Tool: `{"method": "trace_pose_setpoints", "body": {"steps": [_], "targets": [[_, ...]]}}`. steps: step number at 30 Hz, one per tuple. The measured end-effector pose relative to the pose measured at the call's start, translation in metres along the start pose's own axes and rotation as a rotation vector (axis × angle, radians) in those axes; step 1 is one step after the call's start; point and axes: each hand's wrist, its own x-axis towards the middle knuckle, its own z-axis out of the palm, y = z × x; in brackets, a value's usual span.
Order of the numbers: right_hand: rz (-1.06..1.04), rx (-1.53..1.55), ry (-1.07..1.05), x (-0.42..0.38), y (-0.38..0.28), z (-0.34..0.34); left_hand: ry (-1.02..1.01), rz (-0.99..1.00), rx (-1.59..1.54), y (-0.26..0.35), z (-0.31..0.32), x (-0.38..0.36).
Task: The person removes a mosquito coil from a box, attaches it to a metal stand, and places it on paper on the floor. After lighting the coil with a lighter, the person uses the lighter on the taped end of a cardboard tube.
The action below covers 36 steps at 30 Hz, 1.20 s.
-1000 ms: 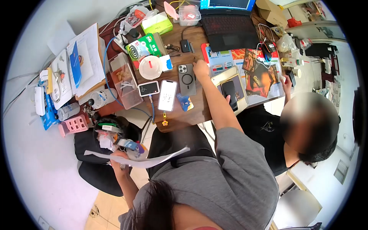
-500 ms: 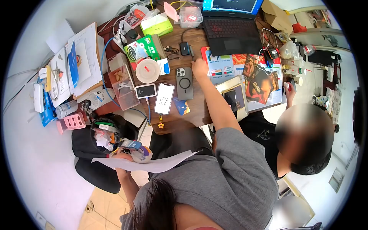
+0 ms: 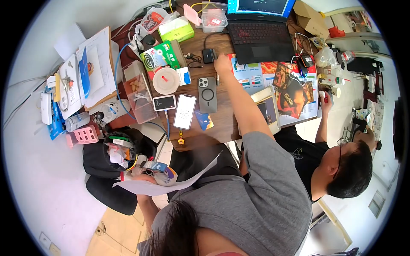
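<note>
My left hand (image 3: 145, 178) is low at the left, gripping a large white sheet of paper (image 3: 171, 187) beside a pale bag with a blue and purple pattern (image 3: 164, 174). On the desk, my right hand (image 3: 223, 65) is closed at the left edge of the colourful mat, right of a small black box (image 3: 208, 56). Whatever its fingers may hold is too small to make out. Just below it a thin pen-like object (image 3: 218, 79) shows. A dark grey phone (image 3: 207, 94) and a white-screened phone (image 3: 185, 112) lie nearby.
An open laptop (image 3: 260, 40) stands at the back. A lidded cup (image 3: 165, 81), a green box (image 3: 161, 55) and a clear container (image 3: 137, 89) are at the left. A person in black (image 3: 301, 149) sits at the right, one hand raised near the mat.
My right hand has moved up toward the laptop, uncovering the thin pen-like object. The sheet in my left hand has shifted and curved more. The person at the right has turned their head.
</note>
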Motion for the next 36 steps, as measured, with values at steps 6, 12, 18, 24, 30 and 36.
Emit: {"method": "trace_pose_setpoints", "body": {"steps": [6,12,18,24,30,36], "targets": [[0.058,-0.033,0.144,-0.016,-0.007,0.011,0.031,0.134,0.048,0.002,0.006,-0.001],[0.031,-0.052,-0.011,-0.01,-0.008,-0.007,0.015,0.095,0.031,-0.002,-0.002,-0.005],[-0.078,0.13,0.046,0.009,0.016,0.013,0.037,-0.038,-0.019,-0.004,-0.006,-0.011],[-0.03,0.048,0.031,0.018,-0.002,0.003,0.012,0.111,-0.009,-0.041,-0.024,-0.016],[-0.022,0.016,0.017,0.023,-0.009,-0.006,0.117,0.053,0.076,-0.013,0.0,-0.017],[-0.473,0.523,0.533,-0.036,-0.011,-0.05,0.142,0.086,0.126,-0.015,-0.003,-0.012]]}}
